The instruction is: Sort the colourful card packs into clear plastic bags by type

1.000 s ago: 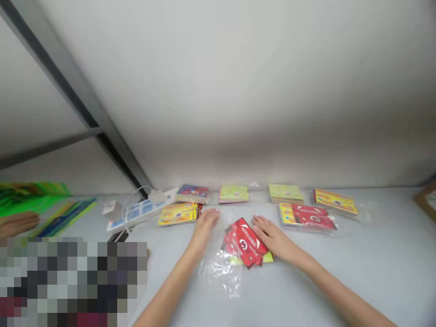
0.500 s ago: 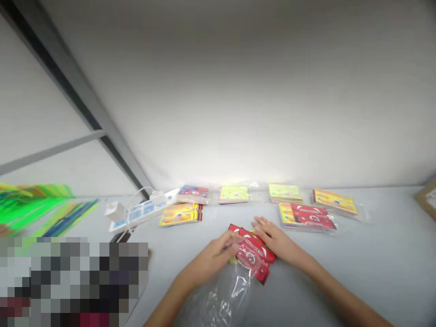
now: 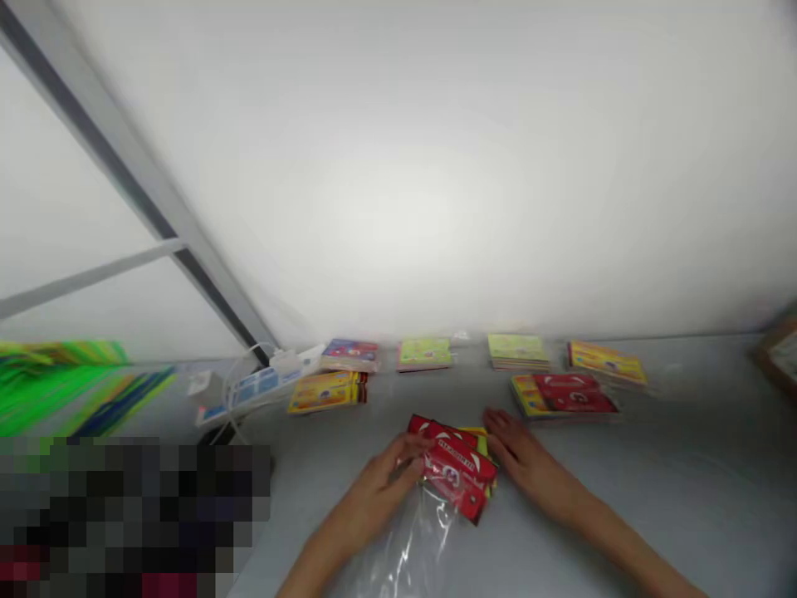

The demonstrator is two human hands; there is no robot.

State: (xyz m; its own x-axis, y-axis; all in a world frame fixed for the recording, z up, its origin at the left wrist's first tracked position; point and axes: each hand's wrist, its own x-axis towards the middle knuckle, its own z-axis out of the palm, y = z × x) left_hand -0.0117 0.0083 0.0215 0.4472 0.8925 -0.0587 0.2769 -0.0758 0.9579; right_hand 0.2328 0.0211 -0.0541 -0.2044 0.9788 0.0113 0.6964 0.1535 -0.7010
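A loose fanned pile of flat red packets (image 3: 457, 473) with white print lies on the grey table in front of me, with yellow edges showing at its upper right. My left hand (image 3: 383, 490) grips the pile's left edge, thumb and fingers bent around it. From that side a clear plastic bag (image 3: 404, 540) stretches toward me, partly under the pile; where it meets my fingers is hard to see. Fingers stretched out, my right hand (image 3: 523, 453) lies at the pile's right edge, holding nothing.
Along the wall lie bagged card stacks: blue-red (image 3: 350, 355), two pale green (image 3: 424, 353) (image 3: 518, 350) and yellow (image 3: 607, 363). Nearer are a yellow stack (image 3: 324, 392) and a red-yellow one (image 3: 566, 394). A power strip (image 3: 258, 386) with cables sits left; a cardboard box (image 3: 778, 353) stands right.
My right hand has slid slightly right and down, off the pile's top edge. The red packets have shifted a little left, with more of the yellow beneath showing.
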